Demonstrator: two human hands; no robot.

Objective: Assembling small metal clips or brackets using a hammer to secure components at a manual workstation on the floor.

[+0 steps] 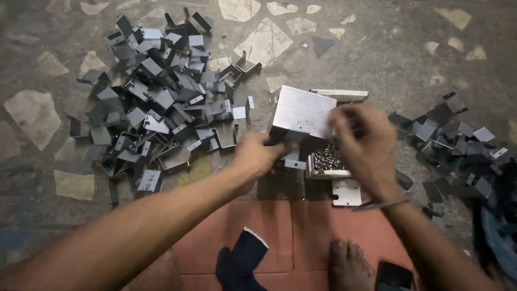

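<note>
Sitting on the floor (pixel 388 48), a dark stone surface with pale inlaid chips, we work over a folded sheet-metal box (pixel 302 112) that stands near the middle of the view, its pale top face tilted towards us. Our left hand (pixel 257 156) reaches in from the lower left and closes its fingers around the box's near left corner, just above a small bent metal bracket (pixel 295 164) that lies touching or just below the fingertips; motion blur keeps us from telling whether that bracket is pinched. Our right hand (pixel 362 141) comes in from the right, fingers curled loosely over the box's right edge; how tight the grip is we cannot tell, as the hand is blurred. A thin band circles the right wrist.

Just under the right hand sits a small open tray of screws (pixel 326 159), and beside its near edge lies a flat pale plate with holes (pixel 346 192). Towards the far left of the floor spreads a large heap of grey bent brackets (pixel 156 97); a smaller, darker heap (pixel 458 143) lies at the right edge. Nearest us, a reddish mat (pixel 280 226) carries a dark blue cloth (pixel 242 261), our bare foot (pixel 347 264) and a black phone (pixel 393 276).
</note>
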